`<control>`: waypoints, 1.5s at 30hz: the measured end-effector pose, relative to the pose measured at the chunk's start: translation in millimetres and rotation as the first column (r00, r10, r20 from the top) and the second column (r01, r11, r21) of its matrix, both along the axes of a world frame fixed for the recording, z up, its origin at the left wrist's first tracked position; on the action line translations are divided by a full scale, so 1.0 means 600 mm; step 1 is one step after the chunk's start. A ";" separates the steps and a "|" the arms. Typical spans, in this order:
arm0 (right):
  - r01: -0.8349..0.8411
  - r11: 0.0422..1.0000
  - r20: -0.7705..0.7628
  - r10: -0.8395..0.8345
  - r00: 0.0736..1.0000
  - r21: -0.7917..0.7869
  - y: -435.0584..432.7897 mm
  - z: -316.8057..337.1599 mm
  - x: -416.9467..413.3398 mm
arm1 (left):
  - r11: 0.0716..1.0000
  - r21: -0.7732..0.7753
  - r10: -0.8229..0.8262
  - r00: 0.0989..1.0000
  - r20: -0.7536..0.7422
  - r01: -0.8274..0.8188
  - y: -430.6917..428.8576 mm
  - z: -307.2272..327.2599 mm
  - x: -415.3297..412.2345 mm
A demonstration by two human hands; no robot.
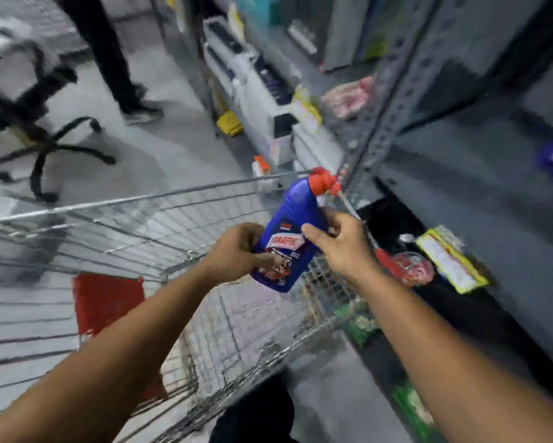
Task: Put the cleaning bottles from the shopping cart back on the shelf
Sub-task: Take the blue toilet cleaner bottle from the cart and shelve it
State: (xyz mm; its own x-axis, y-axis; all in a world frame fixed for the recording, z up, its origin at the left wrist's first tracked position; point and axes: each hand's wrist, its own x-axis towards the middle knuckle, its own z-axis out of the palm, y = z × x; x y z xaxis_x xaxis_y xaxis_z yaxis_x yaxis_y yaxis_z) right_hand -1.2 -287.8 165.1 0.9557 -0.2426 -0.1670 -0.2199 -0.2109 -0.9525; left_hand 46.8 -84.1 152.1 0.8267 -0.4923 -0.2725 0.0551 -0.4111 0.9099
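A blue cleaning bottle [292, 219] with a red cap and a Harpic label is held tilted above the right side of the wire shopping cart [115, 212]. My left hand [236, 254] grips its lower left side. My right hand [339, 244] holds its right side near the middle. The grey metal shelf [460, 193] stands just to the right of the bottle, its upright post close to the red cap. The frame is blurred by motion.
A red flap [109, 302] sits inside the cart. Packets [451, 260] lie on the lower shelf, green packs [361, 321] lower still. More goods line the shelves behind. A person's legs [115, 55] and an office chair [38, 129] stand at the far left.
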 end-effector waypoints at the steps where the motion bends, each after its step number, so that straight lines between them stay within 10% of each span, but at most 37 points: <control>1: 0.038 0.999 0.065 -0.037 0.997 -0.016 -0.018 0.036 -0.017 | 0.999 -0.048 -0.023 0.999 0.034 0.025 -0.026 0.025 -0.006; 12: 0.601 0.731 0.410 -0.464 0.785 -0.324 -0.275 0.240 -0.249 | 0.872 -0.314 -0.314 0.922 0.228 0.375 -0.414 0.174 -0.115; 22: 0.649 0.600 0.387 -0.521 0.761 -0.468 -0.327 0.236 -0.291 | 0.818 -0.403 -0.379 0.912 0.158 0.410 -0.519 0.129 -0.134; 28: 0.605 0.740 0.253 -0.550 0.796 -0.293 -0.305 0.186 -0.311 | 0.726 -0.355 -0.569 0.804 0.172 0.589 -0.513 0.120 -0.105; 45: 0.667 0.705 0.273 -0.611 0.743 -0.240 -0.278 0.157 -0.182 | 0.667 -0.350 -0.621 0.750 0.227 0.658 -0.486 0.132 0.029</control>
